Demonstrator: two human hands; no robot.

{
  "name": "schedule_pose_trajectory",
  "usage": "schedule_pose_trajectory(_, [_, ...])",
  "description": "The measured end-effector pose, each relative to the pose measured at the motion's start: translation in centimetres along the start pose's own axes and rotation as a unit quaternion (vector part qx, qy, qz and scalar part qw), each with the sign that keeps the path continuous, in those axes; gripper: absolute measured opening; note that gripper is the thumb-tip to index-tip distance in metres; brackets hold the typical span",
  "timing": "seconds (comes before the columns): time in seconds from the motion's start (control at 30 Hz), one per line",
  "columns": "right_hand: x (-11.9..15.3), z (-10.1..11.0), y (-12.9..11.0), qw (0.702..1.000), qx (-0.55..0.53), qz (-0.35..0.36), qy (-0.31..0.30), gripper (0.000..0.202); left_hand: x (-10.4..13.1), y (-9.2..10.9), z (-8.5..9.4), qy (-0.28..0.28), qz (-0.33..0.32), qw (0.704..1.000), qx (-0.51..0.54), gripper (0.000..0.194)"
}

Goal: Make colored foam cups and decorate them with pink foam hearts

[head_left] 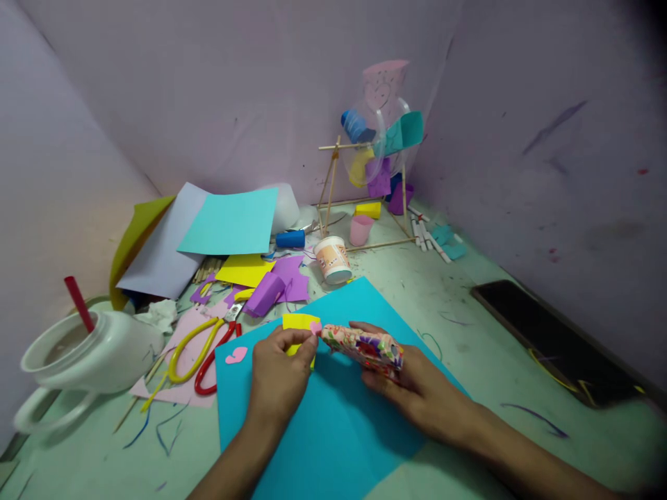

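My left hand [284, 375] pinches a small pink paper piece [315, 328] between thumb and fingertips. A yellow paper piece [299, 321] lies behind and under those fingers. My right hand [411, 382] is closed around a flower-patterned tool that looks like a glue gun [362, 347]; its narrow tip points left, right at the pink piece, and I cannot tell if they touch. Both hands are over a blue paper sheet [333, 430]. Another pink paper cutout [236, 355] rests near the sheet's left edge.
Scissors [195, 351] with yellow and red handles lie left, by a white pitcher [114, 347]. Behind are paper sheets [229, 222], a paper cup [333, 260] and a stick frame [333, 180] carrying colored cups. A dark phone [547, 340] lies right.
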State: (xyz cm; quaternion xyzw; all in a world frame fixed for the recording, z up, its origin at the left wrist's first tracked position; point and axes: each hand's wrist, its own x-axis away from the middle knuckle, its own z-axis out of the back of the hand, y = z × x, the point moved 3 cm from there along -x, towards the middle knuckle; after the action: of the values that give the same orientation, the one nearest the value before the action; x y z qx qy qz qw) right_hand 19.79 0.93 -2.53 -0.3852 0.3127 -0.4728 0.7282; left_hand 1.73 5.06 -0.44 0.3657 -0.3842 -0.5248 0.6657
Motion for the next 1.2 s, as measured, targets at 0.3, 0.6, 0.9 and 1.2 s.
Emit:
schedule_pose_trajectory(0.3, [0.1,0.0,-0.1,1.000,-0.021,-0.003,0.007,0.045,0.0,0.1,0.2,0.008,0.006,1.000,0.009,0.017])
schedule_pose_trajectory(0.6, [-1.0,6.0,3.8,0.884,-0.302,-0.259,0.244,0.027,-0.1,0.1,0.8,-0.027,0.015,0.995,0.093,0.020])
schedule_pose_trajectory(0.9, [-0.5,8.5,3.7,0.901,-0.337,-0.242,0.126,0.028,0.1,-0.4,0.8,-0.074,0.029,0.974,0.211,0.017])
schedule_pose_trajectory(1.2, [1.9,8.0,0.3,0.928,-0.019,-0.183,0.323,0.051,0.9,-0.4,0.3,-0.170,0.043,0.934,0.311,0.017])
